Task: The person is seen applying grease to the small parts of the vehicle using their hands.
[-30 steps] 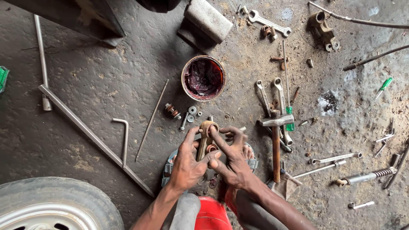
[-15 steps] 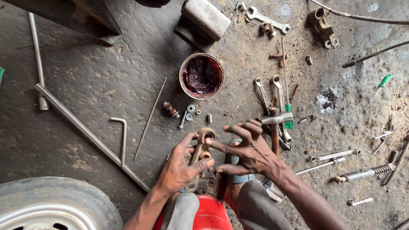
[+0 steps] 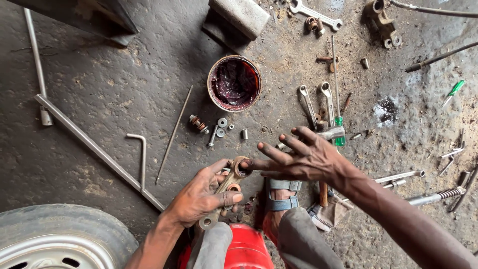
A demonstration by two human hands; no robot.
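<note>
Biggest thing near the grip is the grey rubber tyre on its pale metal rim (image 3: 55, 239), sitting well off to the lower left of the holding hand. Next is the long flat steel bar (image 3: 99, 152) running diagonally down toward that hand's wrist, with a bent steel rod (image 3: 141, 154) lying just beside it. Up above the grip the round tin of dark red grease (image 3: 234, 83) is sitting on the concrete floor (image 3: 114, 84), and between tin and grip a scatter of small washers and bolts (image 3: 217, 128) is lying around, plus a thin straight rod (image 3: 174, 134). Off to the upper right of the grip a pair of steel ring spanners (image 3: 318, 102) and a green-handled screwdriver (image 3: 337, 99) are lying partly under the open hand. A grey-strapped sandal (image 3: 281, 197) is planted just right of the grip.

The left hand (image 3: 201, 197) is wrapping fingers and thumb round a greasy metal link arm with round eyes (image 3: 226, 192), holding it tight just above the red container (image 3: 241, 251). The arm's long axis is running diagonally, lower eye pointing down-left toward the knee, upper eye pointing up-right. The right hand (image 3: 301, 159) is spreading wide, holding nothing, one fingertip poking at the upper eye. Nothing is blocking the part except the holding fingers covering its middle.
</note>
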